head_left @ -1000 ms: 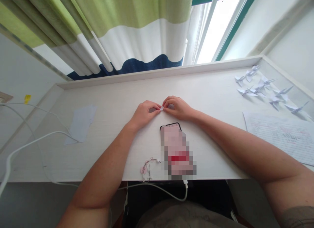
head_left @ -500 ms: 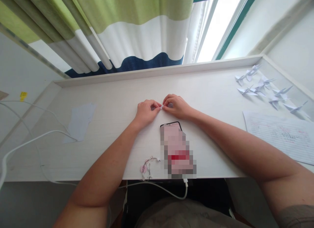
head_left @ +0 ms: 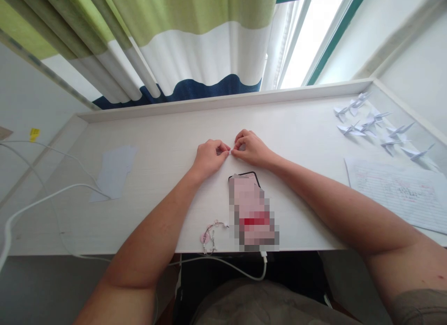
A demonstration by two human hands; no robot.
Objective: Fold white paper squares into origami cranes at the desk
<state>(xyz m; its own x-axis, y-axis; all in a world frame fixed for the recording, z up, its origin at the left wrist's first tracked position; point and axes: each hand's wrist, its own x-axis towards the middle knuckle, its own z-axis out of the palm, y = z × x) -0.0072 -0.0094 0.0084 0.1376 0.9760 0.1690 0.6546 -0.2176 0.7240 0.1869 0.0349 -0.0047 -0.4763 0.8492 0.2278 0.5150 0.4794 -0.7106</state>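
Observation:
Near the middle of the desk, my left hand (head_left: 210, 156) and my right hand (head_left: 252, 148) meet almost fingertip to fingertip. Between them is a small piece of folded white paper (head_left: 230, 152), mostly hidden by the fingers. Thumb and forefinger of each hand pinch it from opposite sides. Just below the hands lies a phone (head_left: 252, 208), its screen blurred out, with a beaded strap (head_left: 208, 233) beside its lower left. Several folded paper cranes (head_left: 375, 122) stand at the far right of the desk.
White paper sheets (head_left: 113, 173) lie on the left, with a white cable (head_left: 56, 190) crossing them. Lined, written-on paper (head_left: 398, 192) rests at the right. A raised rim (head_left: 223, 100) runs along the desk's back, below a curtain (head_left: 209, 45). A charging cable (head_left: 263, 264) hangs off the front edge.
The fingers of my right hand have lifted and curled slightly, and less of the paper shows between the hands. Both hands keep their pinch in nearly the same place.

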